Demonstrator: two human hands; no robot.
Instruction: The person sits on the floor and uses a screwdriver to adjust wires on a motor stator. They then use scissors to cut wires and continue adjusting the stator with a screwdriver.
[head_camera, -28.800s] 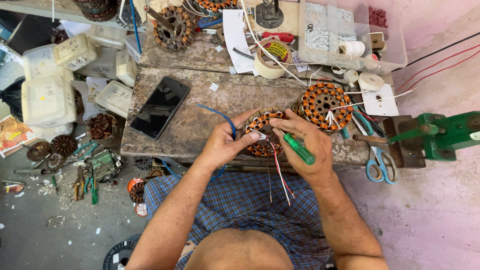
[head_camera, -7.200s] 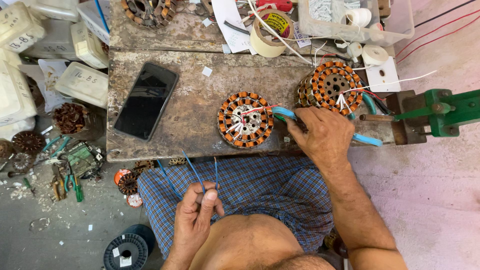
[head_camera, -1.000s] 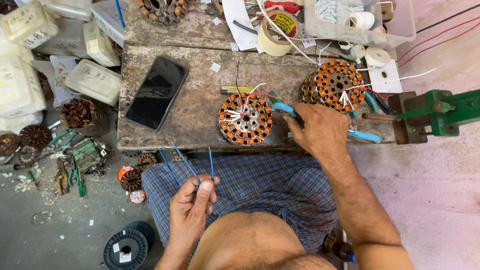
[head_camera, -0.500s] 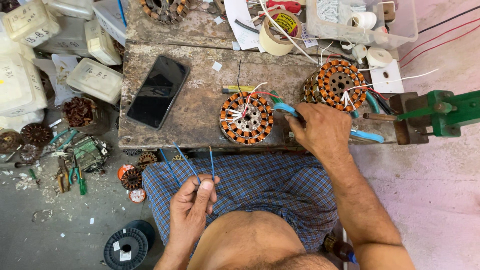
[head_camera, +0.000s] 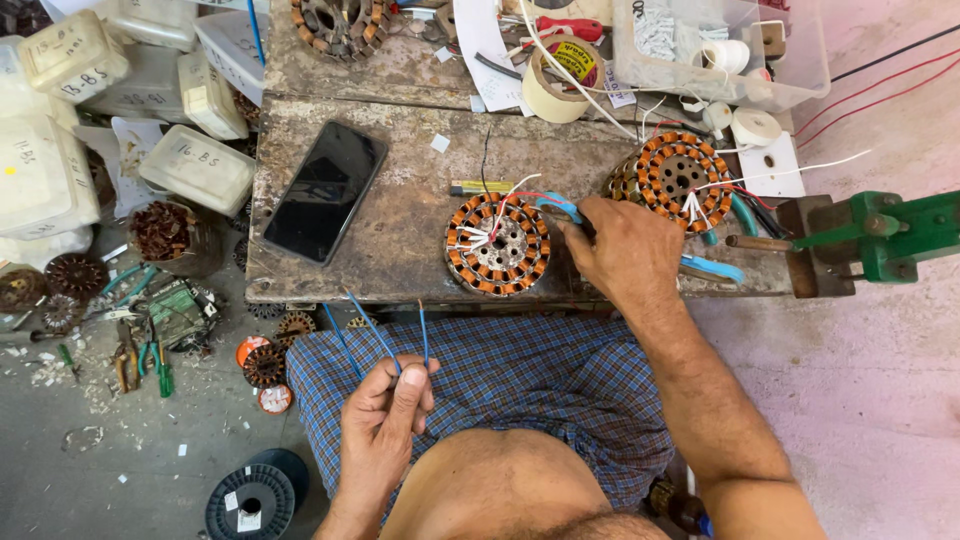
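Workbench (head_camera: 400, 215): round copper-wound stator (head_camera: 497, 244)

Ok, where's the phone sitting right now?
In the head view the black phone lies face up on the left part of the wooden bench, left of the orange wound motor coil.

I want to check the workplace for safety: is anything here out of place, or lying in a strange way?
Yes. The black phone lies askew near the edge of the rough wooden bench, among loose parts. On the floor to the left, pliers, small wound coils and white scraps lie scattered. The wires of the stator stick out loose.
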